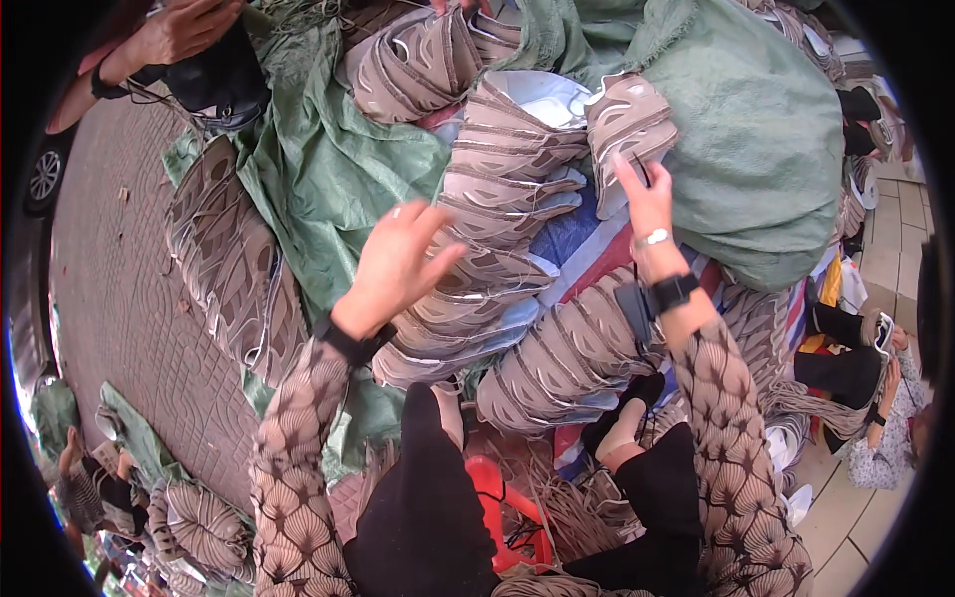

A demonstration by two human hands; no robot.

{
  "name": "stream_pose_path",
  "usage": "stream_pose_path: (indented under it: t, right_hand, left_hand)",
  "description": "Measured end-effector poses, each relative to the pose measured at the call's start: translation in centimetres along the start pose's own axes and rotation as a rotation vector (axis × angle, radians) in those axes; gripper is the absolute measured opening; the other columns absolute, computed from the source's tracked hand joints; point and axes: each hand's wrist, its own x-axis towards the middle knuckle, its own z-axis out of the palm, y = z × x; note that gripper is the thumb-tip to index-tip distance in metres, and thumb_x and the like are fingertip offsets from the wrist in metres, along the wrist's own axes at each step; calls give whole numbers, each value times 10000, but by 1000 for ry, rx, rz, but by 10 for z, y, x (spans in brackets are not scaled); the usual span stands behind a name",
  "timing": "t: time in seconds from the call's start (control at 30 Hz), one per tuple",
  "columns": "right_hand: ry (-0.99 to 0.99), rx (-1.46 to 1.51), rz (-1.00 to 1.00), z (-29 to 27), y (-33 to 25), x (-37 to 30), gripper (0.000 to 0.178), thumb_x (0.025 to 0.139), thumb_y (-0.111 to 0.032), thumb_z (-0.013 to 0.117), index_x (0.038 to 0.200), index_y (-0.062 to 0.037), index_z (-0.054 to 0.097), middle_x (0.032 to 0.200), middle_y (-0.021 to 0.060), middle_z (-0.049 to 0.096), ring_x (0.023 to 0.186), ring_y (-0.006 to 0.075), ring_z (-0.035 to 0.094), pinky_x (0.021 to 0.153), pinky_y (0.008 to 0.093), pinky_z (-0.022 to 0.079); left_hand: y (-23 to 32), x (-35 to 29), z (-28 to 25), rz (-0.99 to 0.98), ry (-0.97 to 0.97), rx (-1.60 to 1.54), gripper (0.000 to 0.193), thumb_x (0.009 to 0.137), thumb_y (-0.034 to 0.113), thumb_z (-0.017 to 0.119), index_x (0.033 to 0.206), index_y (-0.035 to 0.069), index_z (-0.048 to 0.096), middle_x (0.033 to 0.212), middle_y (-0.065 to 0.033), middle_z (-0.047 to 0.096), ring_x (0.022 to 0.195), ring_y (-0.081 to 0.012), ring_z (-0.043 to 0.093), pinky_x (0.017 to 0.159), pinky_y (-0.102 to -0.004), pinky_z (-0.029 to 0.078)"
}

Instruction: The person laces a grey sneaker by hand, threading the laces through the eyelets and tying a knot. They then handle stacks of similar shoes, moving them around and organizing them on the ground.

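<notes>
Rows of brown-and-beige shoe uppers (497, 189), nested in a long stack, lie in front of me. Over the middle of this stack hovers my left hand (403, 264), fingers spread and slightly blurred, with nothing in it. My right hand (649, 199) is at the lower edge of a separate shoe upper (629, 124) right of the stack's far end. Its fingers are bent, and a slim dark thing (642, 171) shows between them, too small to name. Whether the fingers also grip that upper I cannot tell. A second stack of uppers (567, 348) lies nearer my legs.
A full green woven sack (746, 149) bulges at the right; green sheeting (318, 149) spreads at the left beside another stack of uppers (234, 259). Between my legs stands a red plastic stool (487, 488). Another person's hand (184, 35) is at the far left; others sit right.
</notes>
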Motion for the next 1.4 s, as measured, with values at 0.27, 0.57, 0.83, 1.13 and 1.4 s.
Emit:
stream_pose_path:
  t: [0.27, 0.57, 0.83, 1.13, 1.4]
  right_hand:
    - [113, -154, 11, 34, 14, 45, 467, 699, -302, 797, 1015, 25, 688, 966, 165, 708, 898, 271, 675, 815, 369, 488]
    - [-182, -778, -927, -48, -96, 22, 200, 773, -115, 680, 950, -23, 681, 895, 114, 683, 835, 320, 574, 758, 401, 458]
    - [-486, -1028, -886, -81, -122, -31, 172, 736, -39, 629, 904, -51, 663, 868, 113, 649, 771, 322, 549, 710, 411, 449]
    - [-766, -1065, -597, -25, -16, -32, 84, 706, -61, 625, 785, -41, 646, 757, 185, 623, 842, 369, 595, 793, 454, 498]
    - [-1142, -632, -1, -21, 18, 10, 397, 755, -184, 706, 1088, 23, 641, 947, 125, 698, 845, 194, 641, 803, 327, 492]
  left_hand:
    - [27, 167, 86, 231, 159, 477, 465, 788, 286, 690, 1140, 21, 542, 1140, -143, 597, 1170, -298, 533, 1086, -513, 267]
    - [26, 107, 91, 452, -60, 224, 93, 714, 68, 587, 806, 78, 588, 813, -93, 570, 873, -282, 604, 1030, -470, 343]
    - [51, 58, 104, 435, -45, 147, 35, 710, 55, 574, 734, 57, 599, 798, -95, 559, 879, -267, 584, 1049, -425, 343]
    - [63, 66, 124, 417, -49, 248, 61, 722, 88, 572, 699, 59, 621, 802, -111, 596, 885, -256, 594, 976, -410, 384]
    - [41, 15, -9, 171, 92, -140, 347, 786, 1, 616, 1129, 53, 617, 1071, -157, 637, 1015, -333, 592, 885, -391, 471]
